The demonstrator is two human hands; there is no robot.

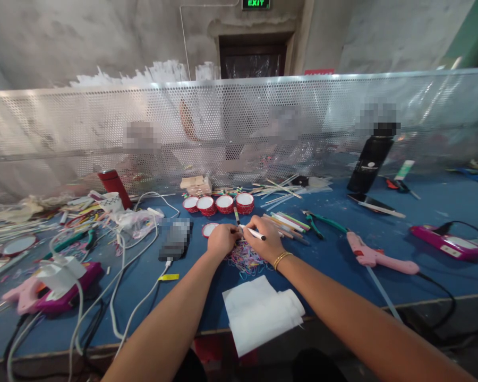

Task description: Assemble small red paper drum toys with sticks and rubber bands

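Near the middle of the blue table, my left hand (223, 240) has its fingers pinched on a thin stick (236, 214) that stands up between my hands. In my right hand (266, 241) is a white pen (254, 232) with a dark end, its other end close to the stick. Under both hands lies a pile of small coloured rubber bands (249, 261). A red-rimmed white disc (210, 229) sits just beyond my left hand. Several stacks of red-rimmed discs (224, 203) stand in a row behind. Coloured sticks (290, 222) lie right of my right hand.
White paper (258, 313) lies at the front edge. A phone (175, 240) with a cable is to the left, beside white cords. On the right are green pliers (327, 220), a pink glue gun (378, 257) and a black bottle (369, 163). A perforated metal screen (231, 132) stands behind.
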